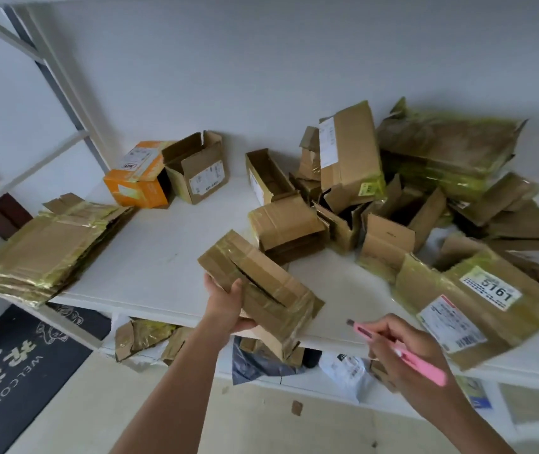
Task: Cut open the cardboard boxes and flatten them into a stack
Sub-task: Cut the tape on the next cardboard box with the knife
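Bare forearms, no sleeves, 2 hands

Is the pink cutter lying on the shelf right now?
No, the right hand grips the pink cutter in the air in front of the shelf.

White shelf (163,257) carrying cardboard, flattened at the left and boxed at the right.

A stack of flattened boxes (45,250) is lying at the shelf's left end, overhanging its front edge. An orange box (140,181) and an open brown box (199,168) are sitting side by side near the back wall. A jumbled heap of boxes (392,198) is crowding the right half, and a labelled box marked 5161 (477,306) is resting at the front right.
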Demonstrator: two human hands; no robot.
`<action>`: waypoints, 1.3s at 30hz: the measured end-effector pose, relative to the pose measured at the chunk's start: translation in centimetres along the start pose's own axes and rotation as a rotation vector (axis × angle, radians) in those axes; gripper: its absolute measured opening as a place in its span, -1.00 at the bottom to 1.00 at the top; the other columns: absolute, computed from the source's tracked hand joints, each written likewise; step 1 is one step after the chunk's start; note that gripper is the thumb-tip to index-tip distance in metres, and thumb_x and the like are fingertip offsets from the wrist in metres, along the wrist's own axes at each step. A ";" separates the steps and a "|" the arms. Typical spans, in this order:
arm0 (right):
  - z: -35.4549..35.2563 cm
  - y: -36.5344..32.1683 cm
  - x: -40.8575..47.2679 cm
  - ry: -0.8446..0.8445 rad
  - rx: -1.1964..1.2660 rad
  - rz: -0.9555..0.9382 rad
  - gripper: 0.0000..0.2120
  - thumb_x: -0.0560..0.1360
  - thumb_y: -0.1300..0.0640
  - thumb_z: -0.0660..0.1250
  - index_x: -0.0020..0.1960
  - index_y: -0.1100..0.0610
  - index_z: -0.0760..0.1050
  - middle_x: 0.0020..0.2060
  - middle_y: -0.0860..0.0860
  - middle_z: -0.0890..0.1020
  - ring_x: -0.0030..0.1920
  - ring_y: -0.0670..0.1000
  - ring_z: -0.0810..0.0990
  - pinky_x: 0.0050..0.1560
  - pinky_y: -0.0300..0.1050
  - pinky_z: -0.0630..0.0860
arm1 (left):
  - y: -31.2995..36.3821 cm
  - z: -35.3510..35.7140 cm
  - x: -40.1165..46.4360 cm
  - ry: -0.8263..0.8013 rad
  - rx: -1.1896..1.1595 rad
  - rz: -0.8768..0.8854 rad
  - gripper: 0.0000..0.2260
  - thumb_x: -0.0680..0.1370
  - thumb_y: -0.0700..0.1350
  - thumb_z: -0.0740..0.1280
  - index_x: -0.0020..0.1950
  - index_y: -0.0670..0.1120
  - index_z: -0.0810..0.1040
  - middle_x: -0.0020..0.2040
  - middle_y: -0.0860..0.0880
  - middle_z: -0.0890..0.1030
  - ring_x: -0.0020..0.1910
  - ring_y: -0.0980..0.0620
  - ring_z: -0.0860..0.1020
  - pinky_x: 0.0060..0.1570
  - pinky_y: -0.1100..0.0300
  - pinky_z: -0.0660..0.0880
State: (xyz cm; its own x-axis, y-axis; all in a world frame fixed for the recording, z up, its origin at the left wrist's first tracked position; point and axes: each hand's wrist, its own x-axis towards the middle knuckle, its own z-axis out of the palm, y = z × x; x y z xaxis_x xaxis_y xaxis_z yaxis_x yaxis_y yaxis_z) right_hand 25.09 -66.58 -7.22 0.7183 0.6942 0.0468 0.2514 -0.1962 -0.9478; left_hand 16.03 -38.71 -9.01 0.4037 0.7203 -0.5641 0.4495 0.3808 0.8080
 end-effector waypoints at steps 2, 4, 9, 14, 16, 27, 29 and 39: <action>0.6 0.7 -0.3 0.145 -0.005 0.023 -0.70 0.56 0.36 0.28 -0.16 -0.02 0.56 -0.41 0.21 0.50 -0.48 0.03 0.40 -0.46 -0.21 0.31 | 1.4 -0.6 1.1 -0.003 -0.006 -0.070 -0.49 0.61 -0.15 0.34 0.33 0.22 0.10 0.23 -0.15 0.46 -0.13 -0.23 0.66 -0.43 -0.02 0.63; 2.3 0.8 -0.5 0.215 0.060 0.034 -0.75 0.58 0.29 0.29 -0.12 -0.05 0.53 -0.40 0.21 0.49 -0.45 0.10 0.40 -0.42 -0.15 0.32 | 3.0 -1.4 2.4 0.067 0.262 -0.012 -0.15 0.49 -0.20 0.49 0.51 0.22 -0.03 0.42 -0.16 0.25 0.19 -0.26 0.53 -0.09 -0.12 0.64; 7.7 -0.1 0.5 0.351 0.255 0.053 -0.82 0.54 -0.03 0.29 0.05 0.05 0.54 -0.20 0.02 0.64 -0.16 0.11 0.61 -0.11 0.06 0.58 | 4.0 -2.3 3.4 -0.064 0.685 0.255 -0.05 0.47 -0.04 0.52 0.62 0.03 -0.09 0.56 -0.07 -0.01 0.51 -0.18 0.10 0.47 -0.07 0.18; 10.1 -0.1 1.3 0.542 0.461 0.227 -0.89 0.63 0.10 0.25 0.11 -0.03 0.52 -0.01 -0.04 0.68 0.05 0.02 0.67 0.08 0.26 0.60 | 2.7 -1.0 0.6 0.017 0.822 0.290 -0.14 0.48 0.16 0.45 0.58 -0.06 0.01 0.40 -0.17 0.15 0.37 -0.29 0.26 0.35 -0.15 0.33; 9.0 -0.1 1.7 0.619 0.432 0.226 -0.89 0.63 0.06 0.27 0.08 -0.12 0.53 0.03 -0.06 0.68 0.10 0.02 0.65 0.11 0.28 0.57 | 1.9 -0.2 -1.6 0.033 0.951 0.334 -0.11 0.48 0.26 0.38 0.55 -0.17 0.00 0.38 -0.20 0.17 0.35 -0.34 0.32 0.28 -0.18 0.40; 5.4 0.4 4.6 0.694 0.431 0.271 -0.90 0.63 0.14 0.25 0.04 -0.02 0.52 -0.02 -0.08 0.67 0.06 -0.06 0.64 0.08 -0.07 0.57 | 0.9 1.6 -4.7 0.035 1.689 0.887 -0.19 0.52 0.45 -0.10 0.59 -0.08 0.01 0.56 -0.11 0.11 0.54 -0.18 0.08 0.51 -0.16 -0.05; 5.2 0.5 4.5 0.677 0.484 0.301 -0.89 0.63 0.12 0.26 0.06 -0.06 0.52 -0.05 -0.06 0.69 0.04 -0.02 0.66 0.02 -0.05 0.58 | 0.6 2.4 -3.9 -0.125 1.638 0.933 -0.12 0.43 0.50 -0.21 0.62 0.01 -0.14 0.63 -0.06 -0.11 0.60 -0.17 -0.13 0.49 -0.21 -0.26; 1.7 1.7 4.5 0.509 0.463 0.267 -0.86 0.62 0.17 0.27 0.08 0.11 0.61 -0.14 -0.01 0.71 -0.10 -0.08 0.66 -0.10 -0.21 0.60 | 0.1 4.8 -1.3 -0.217 1.469 0.796 0.13 0.05 0.69 -0.36 0.57 0.24 -0.19 0.62 0.04 -0.18 0.58 -0.09 -0.27 0.50 -0.23 -0.31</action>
State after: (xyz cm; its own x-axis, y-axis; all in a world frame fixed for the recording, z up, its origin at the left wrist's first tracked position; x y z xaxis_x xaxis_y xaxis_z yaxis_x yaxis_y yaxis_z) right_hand 27.64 -62.67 -9.12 0.9571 0.2344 -0.1701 -0.1927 0.0771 -0.9782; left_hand 19.39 -42.40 -9.01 0.9183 0.3189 -0.2346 0.3533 -0.9275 0.1220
